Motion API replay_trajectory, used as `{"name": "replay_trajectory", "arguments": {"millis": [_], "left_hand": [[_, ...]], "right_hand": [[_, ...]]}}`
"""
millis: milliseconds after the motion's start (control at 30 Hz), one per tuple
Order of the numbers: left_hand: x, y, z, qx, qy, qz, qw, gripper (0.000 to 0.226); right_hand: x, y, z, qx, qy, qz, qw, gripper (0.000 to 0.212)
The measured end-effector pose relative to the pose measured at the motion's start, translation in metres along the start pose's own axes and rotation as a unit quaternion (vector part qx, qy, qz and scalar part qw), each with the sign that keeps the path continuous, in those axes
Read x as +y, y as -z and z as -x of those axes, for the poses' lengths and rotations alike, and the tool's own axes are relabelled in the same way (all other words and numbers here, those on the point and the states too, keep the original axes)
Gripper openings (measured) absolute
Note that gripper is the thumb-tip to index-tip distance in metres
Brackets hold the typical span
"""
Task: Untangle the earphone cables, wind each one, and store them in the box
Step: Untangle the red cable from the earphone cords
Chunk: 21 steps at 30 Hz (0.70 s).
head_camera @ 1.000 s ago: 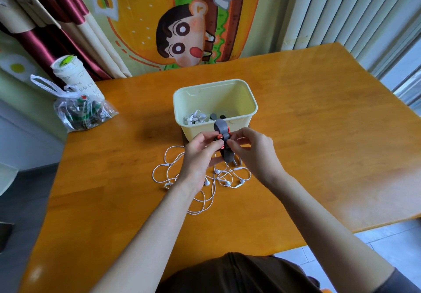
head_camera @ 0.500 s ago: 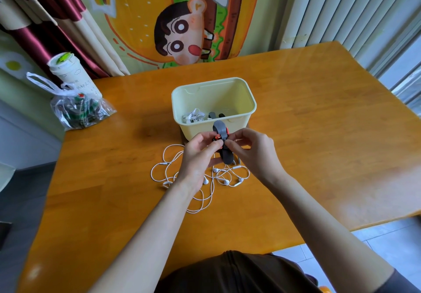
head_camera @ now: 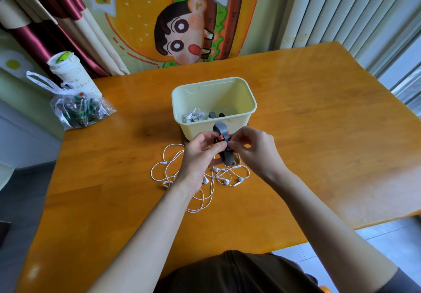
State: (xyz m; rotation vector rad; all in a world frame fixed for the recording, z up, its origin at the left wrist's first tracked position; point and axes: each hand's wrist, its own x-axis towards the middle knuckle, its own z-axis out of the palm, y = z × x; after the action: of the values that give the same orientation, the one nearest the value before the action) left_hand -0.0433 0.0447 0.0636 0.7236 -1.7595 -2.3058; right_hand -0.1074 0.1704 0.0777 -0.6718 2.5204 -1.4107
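Two bare hands meet above the orange-brown wooden table (head_camera: 319,122), just in front of the pale yellow rectangular plastic box (head_camera: 198,131). The left hand (head_camera: 200,153) and the right hand (head_camera: 252,149) both pinch a dark grey earphone bundle with orange accents (head_camera: 221,130), their fingers (head_camera: 238,136) curled round its middle so that it stands upright between them. Beneath the hands a tangle of thin white earphone cables (head_camera: 206,181) lies loose on the table. Inside the box rest a wound white earphone set (head_camera: 193,116) and some dark pieces. At the far left sit a clear plastic bag (head_camera: 79,110) and a white paper cup (head_camera: 70,71).
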Motion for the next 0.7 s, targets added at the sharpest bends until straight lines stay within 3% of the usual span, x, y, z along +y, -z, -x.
{"name": "replay_trajectory", "arguments": {"millis": [133, 267, 367, 700], "left_hand": [[0.001, -0.0009, 0.0002, 0.001, -0.01, 0.0, 1.0, 0.017], [0.0044, -0.0001, 0.0009, -0.018, -0.013, -0.001, 1.0, 0.019], [0.008, 0.0001, 0.0011, -0.035, -0.017, -0.006, 0.999, 0.019], [0.008, 0.0012, -0.0005, -0.009, -0.014, -0.009, 1.0, 0.019]], "right_hand": [[-0.0004, -0.0016, -0.0011, 0.005, -0.01, -0.029, 1.0, 0.008], [0.0006, 0.0039, -0.0046, -0.045, -0.077, -0.131, 0.987, 0.024], [-0.0016, 0.0076, -0.0056, -0.052, -0.066, -0.115, 0.99, 0.017], [-0.0017, 0.0063, -0.0066, -0.068, -0.041, -0.117, 0.99, 0.025]]}}
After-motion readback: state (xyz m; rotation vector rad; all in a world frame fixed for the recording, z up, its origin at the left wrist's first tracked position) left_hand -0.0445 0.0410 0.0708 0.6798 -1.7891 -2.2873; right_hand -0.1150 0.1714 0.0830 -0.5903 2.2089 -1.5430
